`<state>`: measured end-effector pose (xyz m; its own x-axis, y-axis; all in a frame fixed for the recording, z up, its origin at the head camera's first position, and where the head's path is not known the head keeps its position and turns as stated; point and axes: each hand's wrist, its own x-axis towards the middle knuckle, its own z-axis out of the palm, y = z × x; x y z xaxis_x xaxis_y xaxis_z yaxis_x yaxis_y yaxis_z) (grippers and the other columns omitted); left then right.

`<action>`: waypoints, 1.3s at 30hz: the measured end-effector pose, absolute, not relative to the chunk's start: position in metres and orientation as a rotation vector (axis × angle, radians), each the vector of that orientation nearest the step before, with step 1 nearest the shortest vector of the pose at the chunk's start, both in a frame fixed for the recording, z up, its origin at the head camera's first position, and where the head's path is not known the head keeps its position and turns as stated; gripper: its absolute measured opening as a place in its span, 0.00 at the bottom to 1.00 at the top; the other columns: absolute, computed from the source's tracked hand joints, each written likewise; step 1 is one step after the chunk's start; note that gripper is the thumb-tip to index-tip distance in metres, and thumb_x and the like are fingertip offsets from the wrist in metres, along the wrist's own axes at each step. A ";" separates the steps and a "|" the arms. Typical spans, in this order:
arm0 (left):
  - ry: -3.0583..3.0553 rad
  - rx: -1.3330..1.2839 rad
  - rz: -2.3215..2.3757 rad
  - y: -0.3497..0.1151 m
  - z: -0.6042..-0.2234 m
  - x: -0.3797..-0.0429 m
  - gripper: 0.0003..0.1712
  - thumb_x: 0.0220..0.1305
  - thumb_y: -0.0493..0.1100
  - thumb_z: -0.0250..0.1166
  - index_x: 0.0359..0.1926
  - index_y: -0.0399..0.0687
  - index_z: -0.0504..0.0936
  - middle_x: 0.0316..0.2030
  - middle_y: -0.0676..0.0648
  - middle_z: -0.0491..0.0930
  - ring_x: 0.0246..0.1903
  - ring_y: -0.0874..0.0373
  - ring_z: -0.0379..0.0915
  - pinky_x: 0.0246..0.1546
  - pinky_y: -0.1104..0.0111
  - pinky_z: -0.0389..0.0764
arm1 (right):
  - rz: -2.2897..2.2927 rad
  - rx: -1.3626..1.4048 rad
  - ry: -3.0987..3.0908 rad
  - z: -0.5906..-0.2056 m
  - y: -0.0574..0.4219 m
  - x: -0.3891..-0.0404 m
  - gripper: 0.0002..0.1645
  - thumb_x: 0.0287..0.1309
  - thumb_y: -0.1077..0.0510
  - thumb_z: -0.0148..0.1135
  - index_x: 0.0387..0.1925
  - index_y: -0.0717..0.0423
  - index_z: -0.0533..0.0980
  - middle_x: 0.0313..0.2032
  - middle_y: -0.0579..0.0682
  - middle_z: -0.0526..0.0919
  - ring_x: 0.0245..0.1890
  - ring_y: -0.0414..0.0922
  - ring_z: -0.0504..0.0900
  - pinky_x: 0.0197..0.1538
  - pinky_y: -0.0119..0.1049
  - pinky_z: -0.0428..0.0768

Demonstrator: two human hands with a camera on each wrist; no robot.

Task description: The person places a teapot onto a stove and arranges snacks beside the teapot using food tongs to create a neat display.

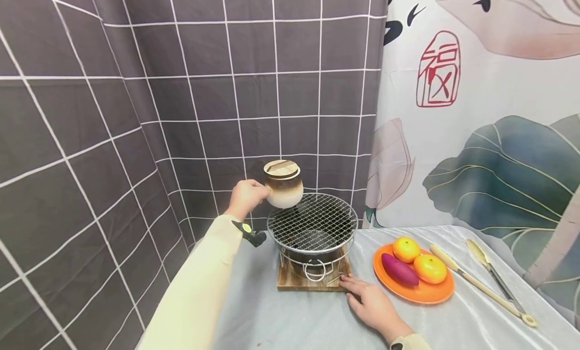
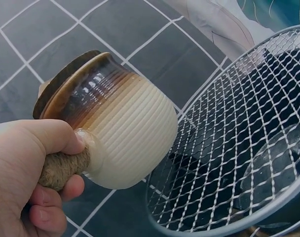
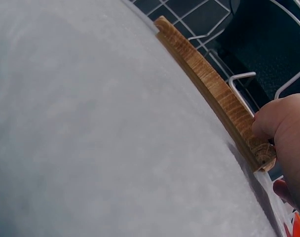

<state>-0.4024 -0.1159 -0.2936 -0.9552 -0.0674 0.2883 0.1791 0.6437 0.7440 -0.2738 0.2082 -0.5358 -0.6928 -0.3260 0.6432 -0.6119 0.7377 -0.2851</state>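
Note:
A small ceramic pot [image 1: 284, 189], brown above and cream ribbed below with a wooden lid [image 1: 282, 168], hangs beside the left rim of a round grill. My left hand [image 1: 248, 195] grips its twine-wrapped side handle [image 2: 66, 168], thumb on top and fingers curled beneath. In the left wrist view the pot tilts. A wire mesh [image 1: 312, 221] covers the black grill bowl [image 1: 299, 257], which stands in a wire frame on a wooden board [image 1: 290, 282]. My right hand [image 1: 372, 305] rests at the board's front right corner, fingers extended along it.
Right of the board, an orange plate [image 1: 423, 295] holds two orange citrus fruits [image 1: 429, 268] and a purple sweet potato [image 1: 400, 269]. Farther right lie wooden-ended tongs [image 1: 485, 287] on the pale cloth [image 1: 254, 315]. A dark tiled-pattern curtain [image 1: 204, 103] stands behind and left.

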 end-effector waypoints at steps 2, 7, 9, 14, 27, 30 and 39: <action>-2.574 -0.074 -1.210 -0.114 -0.294 -0.404 0.12 0.51 0.48 0.69 0.35 0.47 0.87 0.22 0.47 0.83 0.20 0.53 0.77 0.18 0.68 0.74 | 0.652 0.707 -2.364 -0.536 0.208 -0.274 0.21 0.52 0.65 0.70 0.50 0.54 0.86 0.53 0.49 0.86 0.55 0.53 0.84 0.56 0.54 0.80; -2.572 -0.049 -1.208 -0.111 -0.300 -0.406 0.11 0.51 0.47 0.69 0.34 0.47 0.87 0.22 0.48 0.83 0.20 0.55 0.76 0.18 0.68 0.74 | 0.646 0.718 -2.352 -0.538 0.207 -0.275 0.21 0.51 0.65 0.70 0.50 0.55 0.86 0.53 0.50 0.86 0.55 0.53 0.84 0.56 0.54 0.80; -2.567 -0.060 -1.214 -0.110 -0.301 -0.406 0.11 0.50 0.47 0.69 0.34 0.46 0.88 0.22 0.49 0.83 0.21 0.55 0.78 0.19 0.68 0.74 | 0.647 0.713 -2.351 -0.539 0.207 -0.275 0.21 0.51 0.65 0.70 0.50 0.55 0.86 0.53 0.50 0.86 0.55 0.53 0.84 0.56 0.54 0.79; -2.543 -0.111 -1.228 -0.105 -0.304 -0.408 0.11 0.50 0.48 0.71 0.32 0.46 0.88 0.21 0.49 0.84 0.22 0.56 0.79 0.21 0.67 0.75 | 0.642 0.691 -2.357 -0.540 0.209 -0.276 0.21 0.51 0.65 0.70 0.50 0.54 0.86 0.53 0.49 0.86 0.56 0.53 0.83 0.56 0.53 0.79; -2.528 -0.121 -1.200 -0.091 -0.312 -0.412 0.10 0.50 0.47 0.70 0.31 0.46 0.88 0.23 0.48 0.85 0.25 0.55 0.80 0.28 0.66 0.77 | 0.644 0.703 -2.369 -0.537 0.209 -0.275 0.20 0.52 0.64 0.70 0.50 0.55 0.86 0.53 0.49 0.86 0.56 0.52 0.83 0.57 0.53 0.80; -2.532 -0.116 -1.178 -0.089 -0.312 -0.410 0.10 0.49 0.47 0.70 0.31 0.45 0.88 0.24 0.48 0.85 0.27 0.54 0.79 0.30 0.65 0.77 | 0.643 0.706 -2.371 -0.536 0.209 -0.275 0.20 0.52 0.65 0.69 0.50 0.55 0.86 0.53 0.50 0.86 0.56 0.52 0.83 0.57 0.53 0.79; -2.538 -0.130 -1.140 -0.085 -0.314 -0.407 0.10 0.50 0.46 0.70 0.31 0.44 0.88 0.23 0.51 0.84 0.30 0.52 0.77 0.32 0.65 0.76 | 0.653 0.697 -2.357 -0.538 0.210 -0.275 0.21 0.52 0.65 0.69 0.50 0.54 0.86 0.53 0.49 0.86 0.56 0.52 0.83 0.56 0.53 0.79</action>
